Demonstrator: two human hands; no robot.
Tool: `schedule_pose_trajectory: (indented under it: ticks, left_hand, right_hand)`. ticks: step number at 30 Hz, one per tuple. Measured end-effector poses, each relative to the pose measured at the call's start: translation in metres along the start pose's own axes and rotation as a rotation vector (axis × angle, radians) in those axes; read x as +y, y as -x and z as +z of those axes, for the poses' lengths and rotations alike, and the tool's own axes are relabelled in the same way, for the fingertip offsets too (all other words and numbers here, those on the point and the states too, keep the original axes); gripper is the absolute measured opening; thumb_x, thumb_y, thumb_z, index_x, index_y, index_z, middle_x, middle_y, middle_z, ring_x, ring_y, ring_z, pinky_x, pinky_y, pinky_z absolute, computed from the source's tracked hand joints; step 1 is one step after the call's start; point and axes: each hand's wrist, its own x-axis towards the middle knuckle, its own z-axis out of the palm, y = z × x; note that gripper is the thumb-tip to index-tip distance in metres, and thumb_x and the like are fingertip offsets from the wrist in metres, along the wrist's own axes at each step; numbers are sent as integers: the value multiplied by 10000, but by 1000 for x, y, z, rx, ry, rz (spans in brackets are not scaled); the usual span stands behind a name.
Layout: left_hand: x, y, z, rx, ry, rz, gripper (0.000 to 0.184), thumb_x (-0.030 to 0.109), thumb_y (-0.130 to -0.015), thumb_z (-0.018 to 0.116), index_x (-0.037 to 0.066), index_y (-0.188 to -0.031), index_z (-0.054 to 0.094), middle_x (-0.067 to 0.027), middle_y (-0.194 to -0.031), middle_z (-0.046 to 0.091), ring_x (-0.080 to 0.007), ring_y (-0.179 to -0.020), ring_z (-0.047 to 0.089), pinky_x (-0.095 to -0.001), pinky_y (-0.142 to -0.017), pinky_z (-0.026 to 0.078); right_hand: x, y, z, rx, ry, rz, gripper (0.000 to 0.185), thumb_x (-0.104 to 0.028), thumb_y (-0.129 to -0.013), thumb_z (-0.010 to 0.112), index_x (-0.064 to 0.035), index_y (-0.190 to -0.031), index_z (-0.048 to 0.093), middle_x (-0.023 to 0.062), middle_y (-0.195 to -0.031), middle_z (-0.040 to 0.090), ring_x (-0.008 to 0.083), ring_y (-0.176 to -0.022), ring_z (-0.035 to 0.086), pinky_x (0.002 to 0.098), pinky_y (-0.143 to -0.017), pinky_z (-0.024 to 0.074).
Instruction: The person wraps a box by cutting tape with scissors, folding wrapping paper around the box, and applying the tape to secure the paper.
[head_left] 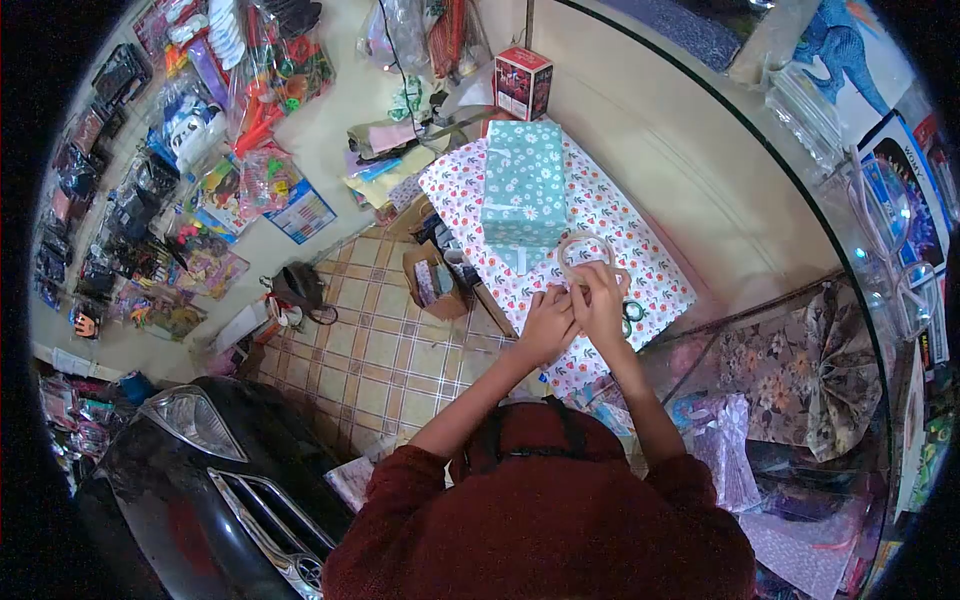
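A box wrapped in teal daisy-print paper (525, 185) lies on a sheet of white floral paper (635, 240), its folded end facing me. Just to the right of that end, a roll of clear tape (588, 238) touches the fingers of my right hand (600, 300), which are closed at its near edge. My left hand (548, 328) is closed too, its fingertips meeting those of the right. Whatever is pinched between them is too small to make out. Beside my right hand lie scissors with dark green handles (632, 316), partly hidden.
A red box (523, 84) stands behind the paper sheet. An open cardboard carton (436, 285) is on the tiled floor to the left. A glass-edged counter (800, 180) curves along the right. Packaged toys (270, 90) hang on the wall, and a black toy car (200, 490) sits at lower left.
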Motion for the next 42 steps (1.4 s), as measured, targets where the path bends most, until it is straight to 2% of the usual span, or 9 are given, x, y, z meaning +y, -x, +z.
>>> schedule_pose_trajectory:
  ticks: [12,15,18,24,27,30,33,37,42]
  left_hand:
    - [13,-16,-4,-148,-124,-108,416,277,-775,612,42,-1118,599,-127,-1126,588,-320,-1085,471,-462,-840,339]
    - [15,-17,-6,-191,-197,-118,415,246,-807,606,52,-1173,614,-111,-1159,598,-275,-1078,486,-445,-839,367]
    - [16,-9,-1,71,-127,-54,417,238,-852,588,54,-1227,589,-95,-1271,568,-284,-1092,492,-440,-850,370]
    - [7,1,-8,190,164,79,394,153,-854,624,64,-1236,579,-115,-1316,546,-320,-1064,517,-437,-894,376]
    - [-5,8,-13,199,244,32,393,128,-858,636,62,-1239,565,-137,-1307,534,-267,-1089,546,-389,-873,407]
    - [-6,5,-17,279,622,-354,397,109,-869,678,43,-1237,547,-150,-1278,538,-209,-1048,583,-346,-831,457]
    - [-7,-15,-17,491,993,-388,427,112,-869,711,18,-1239,519,-129,-1220,570,-163,-1024,595,-293,-809,484]
    - [-7,-32,-24,352,1222,-422,391,128,-888,696,-7,-1216,532,-105,-1105,639,-141,-985,617,-273,-845,486]
    - [3,-38,-40,364,1138,-457,226,124,-927,644,-25,-1094,612,-84,-988,679,-105,-907,630,-248,-808,486]
  right_hand:
    - [-18,7,-13,68,-51,58,161,-107,-807,680,-66,-962,666,68,-937,620,235,-908,582,380,-856,268]
    - [-14,8,-20,77,-90,117,154,-122,-814,669,-64,-957,667,73,-945,617,228,-925,579,381,-860,275]
    - [-12,5,-31,76,-123,191,150,-128,-819,663,-62,-954,665,68,-937,620,216,-916,582,374,-852,283]
    - [-14,-17,-47,55,-270,253,150,-143,-793,695,-51,-906,661,57,-874,631,190,-787,598,367,-814,326]
    - [-20,-30,-49,90,-345,202,135,-140,-796,695,-46,-886,659,64,-864,633,205,-780,598,358,-792,344]
    - [-21,-40,-50,51,-285,164,127,-138,-808,692,-40,-882,661,72,-850,637,205,-770,599,349,-778,354]
    - [-27,-48,-53,58,-236,100,122,-113,-810,691,-20,-880,655,85,-844,644,189,-726,597,340,-705,387]
    - [-37,-57,-55,46,-406,64,114,-78,-811,685,5,-877,644,103,-819,629,175,-692,597,318,-616,424]
    - [-39,-61,-60,-9,-350,141,122,-74,-818,675,24,-873,626,116,-803,603,205,-737,612,320,-653,457]
